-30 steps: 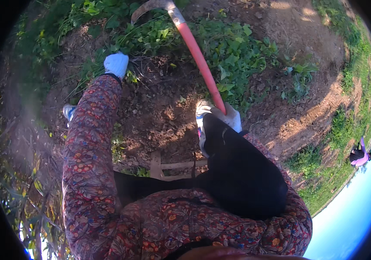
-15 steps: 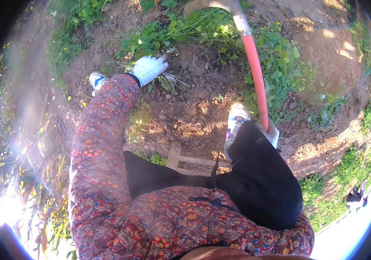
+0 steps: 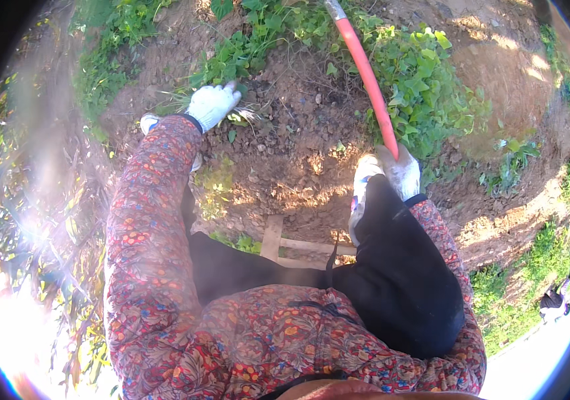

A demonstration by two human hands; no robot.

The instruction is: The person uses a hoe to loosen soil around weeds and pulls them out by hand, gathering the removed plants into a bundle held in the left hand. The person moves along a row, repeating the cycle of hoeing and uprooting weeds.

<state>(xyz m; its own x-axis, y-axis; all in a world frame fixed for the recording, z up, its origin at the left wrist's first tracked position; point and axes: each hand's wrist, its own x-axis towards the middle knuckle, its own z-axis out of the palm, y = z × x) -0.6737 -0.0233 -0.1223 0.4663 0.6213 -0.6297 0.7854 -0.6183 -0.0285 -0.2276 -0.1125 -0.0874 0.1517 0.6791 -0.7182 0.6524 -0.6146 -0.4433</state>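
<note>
My left hand [image 3: 213, 107], in a white glove, is closed on a bunch of grass weeds [image 3: 178, 100] beside the leafy plants. Pale stringy ends [image 3: 248, 115] stick out on the hand's right side. My right hand [image 3: 405, 175], also gloved, grips the lower end of a red handle [image 3: 368, 77] in front of my right knee. This belongs to what looks like a hand hoe, with a grey metal neck [image 3: 335, 9]. Most of its head lies beyond the top of the view.
Green leafy vines [image 3: 418, 87] spread at the far right over brown soil [image 3: 298, 160]. My shoe [image 3: 364, 177] stands beside my right hand. Wooden slats [image 3: 315, 247] lie under my legs. Tall dry stalks [image 3: 65, 267] line the left, grass [image 3: 525, 287] the right.
My left hand has shifted slightly left with the weeds. My right hand and the hoe have moved up and left, so the curved head has mostly left the view.
</note>
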